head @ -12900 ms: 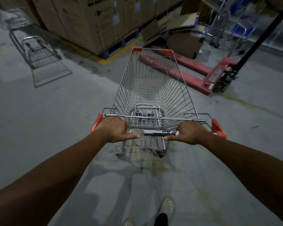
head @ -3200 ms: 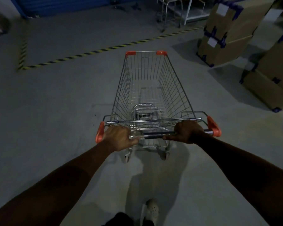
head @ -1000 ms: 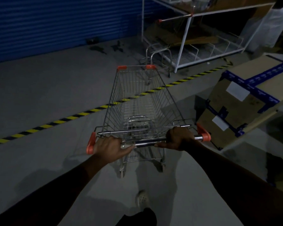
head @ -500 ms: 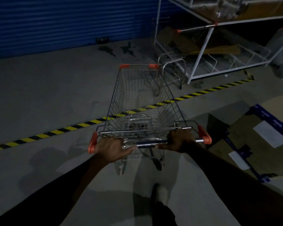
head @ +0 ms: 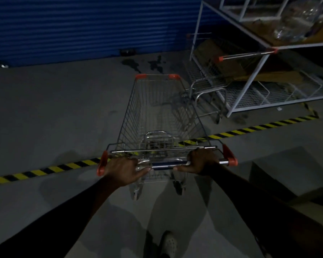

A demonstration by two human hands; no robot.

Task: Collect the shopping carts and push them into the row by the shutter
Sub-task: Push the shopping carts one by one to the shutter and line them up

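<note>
The cart (head: 157, 116) straddles the striped floor line (head: 35, 172), nose toward the blue shutter (head: 82, 25), with the left hand (head: 122, 169) and right hand (head: 201, 161) both curled round its handle bar (head: 168, 163). The parked carts (head: 209, 89) sit ahead to the right, beside the white rack (head: 250, 81). I'd say a late or sharp swing could clip the rack's leg, or jam the baskets askew instead of nesting.

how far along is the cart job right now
Done: parked carts already stand near the blue shutter. In hand: the left hand and right hand grip the handle of an empty cart straddling the striped line. Left: steer right and nest it into them.
</note>
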